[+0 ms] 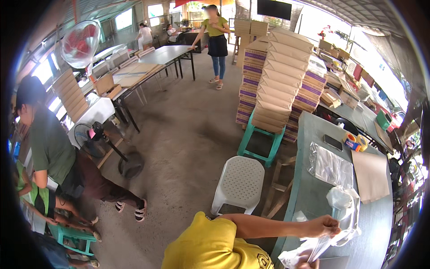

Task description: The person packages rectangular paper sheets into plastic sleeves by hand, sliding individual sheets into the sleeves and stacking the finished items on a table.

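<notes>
My left hand (326,226) reaches over the grey-green table (309,130) with its fingers pinched on a clear plastic bag (319,247). Lower down, at the picture's bottom edge, my right hand (309,264) grips the same thin, crumpled plastic; only part of that hand shows. Just beyond my left hand lies more bunched clear plastic (341,201). Farther along the table are a flat pile of clear plastic bags (330,165) and a brown cardboard sheet (371,177). A dark phone (333,142) and rolls of tape (352,141) sit behind them.
Left of the table stand a white stool (241,183) and a teal stool (245,150) bearing a tall stack of brown boxes (282,76). A standing fan (127,163) is on the floor at left, near a person in a dark shirt (56,134). Another person (216,40) stands at the back.
</notes>
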The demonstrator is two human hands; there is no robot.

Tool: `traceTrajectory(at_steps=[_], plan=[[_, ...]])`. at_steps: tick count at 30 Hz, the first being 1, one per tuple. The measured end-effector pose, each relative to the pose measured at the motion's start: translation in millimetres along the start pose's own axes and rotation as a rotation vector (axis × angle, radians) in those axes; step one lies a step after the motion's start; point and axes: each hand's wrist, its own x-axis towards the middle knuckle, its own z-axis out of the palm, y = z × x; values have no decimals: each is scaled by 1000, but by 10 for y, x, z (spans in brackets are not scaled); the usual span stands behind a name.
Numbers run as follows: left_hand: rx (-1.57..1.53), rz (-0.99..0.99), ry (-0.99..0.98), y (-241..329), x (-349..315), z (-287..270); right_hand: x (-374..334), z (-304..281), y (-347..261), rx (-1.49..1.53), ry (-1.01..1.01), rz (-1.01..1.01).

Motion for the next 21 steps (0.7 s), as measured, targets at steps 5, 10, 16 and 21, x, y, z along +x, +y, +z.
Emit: traceTrajectory(at_steps=[5,10,16,21], plan=[[71,-143,-269,-107,-118,-75,387,562,-203,-409,-371,174],[-150,-122,-275,51,-25,16,358,274,-249,-825,-440,322],[605,5,-1090,188,77,498,-503,-379,-428,-1265,-111,498],[1376,45,-998,-307,94,184,-881,-462,-673,-1487,403,342]])
